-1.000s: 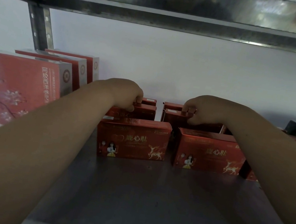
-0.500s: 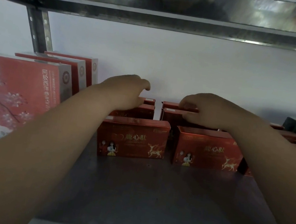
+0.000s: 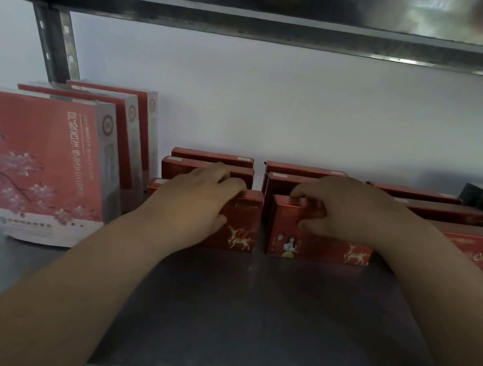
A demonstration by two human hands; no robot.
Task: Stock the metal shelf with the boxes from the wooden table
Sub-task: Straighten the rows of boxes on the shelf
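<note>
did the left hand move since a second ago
Yes. The left hand came back toward the person, from the second-row box onto the front dark red box.

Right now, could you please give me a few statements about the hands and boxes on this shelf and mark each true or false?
1. The left hand rests on a front-row red box. True.
2. The right hand hangs clear of every box. False: it grips the neighbouring red box.
3. Tall pink boxes stand at the left. True.
4. The red boxes are stacked in one pile. False: they stand in rows on the metal shelf.
</note>
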